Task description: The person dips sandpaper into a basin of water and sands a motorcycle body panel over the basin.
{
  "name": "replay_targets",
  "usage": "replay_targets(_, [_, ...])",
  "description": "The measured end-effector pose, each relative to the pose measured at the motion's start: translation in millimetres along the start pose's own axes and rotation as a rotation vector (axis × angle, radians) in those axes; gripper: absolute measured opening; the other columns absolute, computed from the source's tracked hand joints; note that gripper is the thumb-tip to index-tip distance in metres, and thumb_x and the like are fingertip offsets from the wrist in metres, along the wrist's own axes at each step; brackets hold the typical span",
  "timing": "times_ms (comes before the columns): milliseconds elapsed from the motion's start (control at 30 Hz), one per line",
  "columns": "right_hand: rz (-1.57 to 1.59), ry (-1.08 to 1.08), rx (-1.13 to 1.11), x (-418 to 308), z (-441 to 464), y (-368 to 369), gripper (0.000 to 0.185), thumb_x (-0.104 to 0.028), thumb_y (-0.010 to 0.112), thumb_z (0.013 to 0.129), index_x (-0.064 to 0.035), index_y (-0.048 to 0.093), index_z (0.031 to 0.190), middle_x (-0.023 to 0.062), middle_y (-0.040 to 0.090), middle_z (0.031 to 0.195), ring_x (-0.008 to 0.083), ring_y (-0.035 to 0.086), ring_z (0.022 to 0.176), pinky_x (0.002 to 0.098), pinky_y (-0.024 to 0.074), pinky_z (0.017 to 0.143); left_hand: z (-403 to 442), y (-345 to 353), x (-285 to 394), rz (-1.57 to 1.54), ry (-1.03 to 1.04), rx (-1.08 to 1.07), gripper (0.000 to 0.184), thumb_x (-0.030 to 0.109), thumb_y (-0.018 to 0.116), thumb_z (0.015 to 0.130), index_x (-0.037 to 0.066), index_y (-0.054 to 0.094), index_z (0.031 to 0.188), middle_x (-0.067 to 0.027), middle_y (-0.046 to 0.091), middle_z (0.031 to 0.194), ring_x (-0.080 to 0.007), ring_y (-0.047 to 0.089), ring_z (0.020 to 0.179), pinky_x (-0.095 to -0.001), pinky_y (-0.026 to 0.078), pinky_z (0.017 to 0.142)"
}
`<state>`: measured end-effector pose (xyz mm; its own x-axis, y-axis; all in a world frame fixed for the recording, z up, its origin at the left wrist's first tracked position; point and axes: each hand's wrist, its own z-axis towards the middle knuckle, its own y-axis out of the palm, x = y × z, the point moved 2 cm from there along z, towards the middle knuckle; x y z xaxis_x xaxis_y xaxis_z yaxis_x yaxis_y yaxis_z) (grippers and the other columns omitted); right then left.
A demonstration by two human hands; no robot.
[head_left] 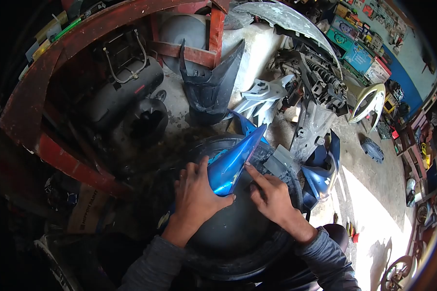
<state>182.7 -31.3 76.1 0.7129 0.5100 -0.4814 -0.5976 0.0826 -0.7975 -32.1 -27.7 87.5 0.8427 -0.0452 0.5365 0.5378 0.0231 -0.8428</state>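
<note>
A glossy blue, pointed panel point(230, 167) is tilted over a round black tub point(228, 264), its tip toward the upper right. My left hand point(196, 196) grips the panel's lower end, with the thumb along the bottom and the fingers on its left side. On the right side, my right hand point(272, 196) has its index fingertip against the panel's edge, while the other fingers are curled. Whether that hand pinches anything cannot be made out. Grey liquid or a dull grey bottom shows inside the tub.
A red frame point(75, 165) and a black tank point(131, 87) stand at the left. Beyond the tub are a black fairing point(206, 87), silver panels point(264, 97) and motorcycle parts point(320, 77). Another blue panel point(320, 179) lies close at the right.
</note>
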Motion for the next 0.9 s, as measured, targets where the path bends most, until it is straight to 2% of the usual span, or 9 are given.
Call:
replay_targets(67, [-0.023,-0.018,-0.032,0,0,2,0.069,-0.002,0.067,0.085,-0.0103,0.055,0.153,0.0144,0.067,0.079,0.0328,0.067,0.074,0.0444,0.0566,0.074,0,0,1,0.002,0.006,-0.008,0.110,0.042,0.094,0.063,0.002,0.044,0.152,-0.0219,0.056,0.130,-0.0434,0.056,0.125,-0.0608,0.047,0.100])
replay_targets(133, [-0.090,-0.144,-0.022,1,-2,7,0.078,-0.006,0.070,0.079,-0.0132,0.053,0.155,0.0107,0.062,0.072,0.0308,0.065,0.073,0.0451,0.0564,0.076,0,1,2,0.000,0.012,-0.007,0.110,0.042,0.094,0.063,0.002,0.044,0.152,-0.0218,0.056,0.129,-0.0434,0.056,0.125,-0.0605,0.047,0.100])
replay_targets(333, [-0.133,-0.258,0.002,-6,-4,7,0.076,-0.009,0.071,0.079,-0.0149,0.056,0.153,0.0076,0.059,0.071,0.0270,0.065,0.074,0.0420,0.0552,0.080,0,3,1,0.000,0.014,-0.003,0.110,0.042,0.094,0.062,0.002,0.044,0.151,-0.0219,0.056,0.129,-0.0434,0.056,0.124,-0.0600,0.048,0.100])
replay_targets(667, [-0.118,-0.281,0.009,-12,-5,4,0.069,-0.009,0.070,0.080,-0.0132,0.060,0.149,0.0084,0.063,0.074,0.0265,0.067,0.076,0.0417,0.0557,0.079,0,2,2,0.006,0.003,-0.015,0.109,0.041,0.094,0.062,0.002,0.045,0.151,-0.0221,0.056,0.130,-0.0434,0.056,0.125,-0.0604,0.048,0.100])
replay_targets(733, [-0.065,-0.154,0.004,-11,-4,2,0.070,-0.004,0.068,0.076,-0.0111,0.064,0.145,0.0125,0.071,0.083,0.0310,0.071,0.083,0.0436,0.0573,0.081,-1,2,3,0.006,0.013,-0.009,0.109,0.041,0.094,0.062,0.002,0.045,0.151,-0.0221,0.056,0.130,-0.0436,0.056,0.125,-0.0604,0.048,0.100])
replay_targets(900, [-0.059,-0.150,-0.007,-12,-2,1,0.066,-0.001,0.066,0.077,-0.0100,0.066,0.143,0.0138,0.070,0.081,0.0323,0.071,0.078,0.0436,0.0577,0.078,-1,2,3,0.002,0.025,-0.006,0.110,0.041,0.095,0.062,0.002,0.044,0.152,-0.0222,0.056,0.131,-0.0442,0.056,0.126,-0.0605,0.048,0.100])
